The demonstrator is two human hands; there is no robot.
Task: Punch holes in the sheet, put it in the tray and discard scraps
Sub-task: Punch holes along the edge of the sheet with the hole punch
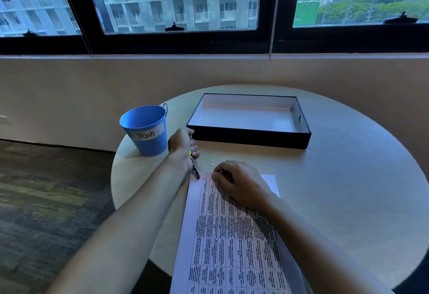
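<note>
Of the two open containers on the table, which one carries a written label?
The blue bucket, beside the left hand, carries a white label reading Trash; the black tray shows none.

The sheet [232, 247], printed with a grid of dense text, lies flat on the tabletop [348, 177] and runs off its near edge, with the right hand [239, 182] resting on its far end. The left hand [183, 147] grips the punch [194, 168], whose tip meets the sheet's far left corner, and one round white scrap [212, 164] lies just beyond. Further back sit the black, white-lined tray [250, 139] and, left of it, the upright blue bucket [145, 129] labelled "Trash".
</note>
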